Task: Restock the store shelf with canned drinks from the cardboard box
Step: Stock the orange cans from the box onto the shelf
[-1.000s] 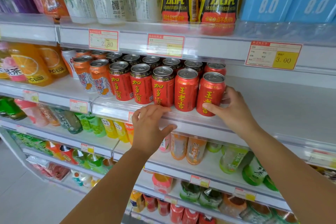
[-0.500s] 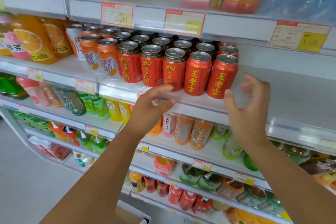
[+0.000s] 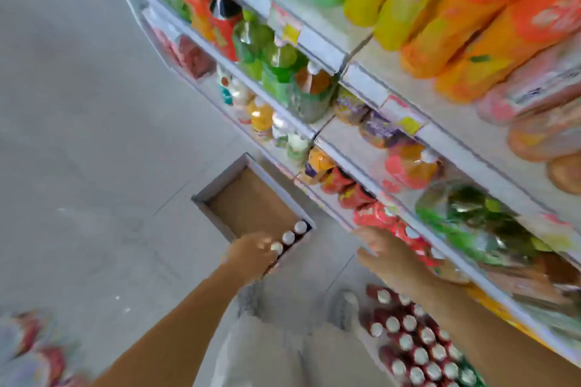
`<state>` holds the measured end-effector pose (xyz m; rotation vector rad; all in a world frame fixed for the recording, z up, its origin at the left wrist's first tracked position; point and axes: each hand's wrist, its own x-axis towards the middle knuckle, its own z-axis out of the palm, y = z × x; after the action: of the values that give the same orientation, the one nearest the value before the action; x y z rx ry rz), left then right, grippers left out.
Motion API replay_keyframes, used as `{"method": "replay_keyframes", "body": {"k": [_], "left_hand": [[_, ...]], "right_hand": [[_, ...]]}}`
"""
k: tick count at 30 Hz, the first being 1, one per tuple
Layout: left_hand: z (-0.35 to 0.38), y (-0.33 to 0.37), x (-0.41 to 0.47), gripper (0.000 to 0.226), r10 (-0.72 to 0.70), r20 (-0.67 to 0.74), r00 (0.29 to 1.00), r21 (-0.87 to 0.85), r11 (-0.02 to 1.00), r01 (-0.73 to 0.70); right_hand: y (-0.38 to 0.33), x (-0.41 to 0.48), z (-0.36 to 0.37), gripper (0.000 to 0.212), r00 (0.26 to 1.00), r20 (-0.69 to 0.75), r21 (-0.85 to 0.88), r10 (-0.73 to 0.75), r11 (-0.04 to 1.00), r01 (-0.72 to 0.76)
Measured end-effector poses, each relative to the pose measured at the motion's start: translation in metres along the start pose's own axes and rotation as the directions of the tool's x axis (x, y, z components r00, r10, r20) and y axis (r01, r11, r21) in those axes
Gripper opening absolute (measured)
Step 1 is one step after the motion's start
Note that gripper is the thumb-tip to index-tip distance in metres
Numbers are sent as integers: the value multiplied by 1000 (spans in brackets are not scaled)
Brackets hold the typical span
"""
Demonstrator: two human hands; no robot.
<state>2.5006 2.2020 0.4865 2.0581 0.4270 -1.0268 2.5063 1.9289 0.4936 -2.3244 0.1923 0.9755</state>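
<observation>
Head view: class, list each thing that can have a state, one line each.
cardboard box: open, mostly empty.
cans in box: upright, three tops showing.
left hand: over those cans, grip unclear.
right hand: open, holding nothing.
floor cans: upright, packed together.

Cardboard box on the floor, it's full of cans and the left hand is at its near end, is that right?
Not full. The head view shows the cardboard box mostly bare inside, with only a few cans at its near end. The left hand is at that near end, as you said.
</observation>
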Motion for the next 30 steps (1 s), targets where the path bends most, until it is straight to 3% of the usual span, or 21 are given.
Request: {"method": "replay_keyframes", "body": {"k": [1,4,8,10,13,16,21,24,27,30], "left_hand": [[13,-26,17,48,-36,32,999,43,998,34],[50,-96,75,24,-154,12,988,24,988,153],[95,-166,167,29,-191,-2,982,13,981,191],[115,-185,212,18,-182,-20,983,35,983,183],[139,-207,274,18,-174,-55,983,31,984,176],[165,-233,330,45,-179,-64,982,11,984,180],[204,-270,399,67,-142,-13,990,84,986,142],[221,-281,423,80,-155,40,987,93,984,151],[229,-278,430,91,-159,81,984,126,981,148],[233,-279,434,87,-170,66,983,196,968,154]], "right_hand": [[17,24,26,61,998,37,-7,45,999,-44],[33,80,85,49,988,116,-143,104,986,-87],[59,171,144,44,978,184,-291,94,956,-37],[68,219,173,43,979,198,-334,44,942,25],[82,291,217,35,974,203,-373,-103,911,174],[101,356,257,29,949,197,-398,-247,864,308],[141,428,305,68,897,347,-577,-275,692,435],[162,447,319,85,866,463,-669,-189,567,481],[170,454,328,93,873,466,-704,-148,536,466],[170,460,335,94,876,452,-712,-165,526,466]]}}
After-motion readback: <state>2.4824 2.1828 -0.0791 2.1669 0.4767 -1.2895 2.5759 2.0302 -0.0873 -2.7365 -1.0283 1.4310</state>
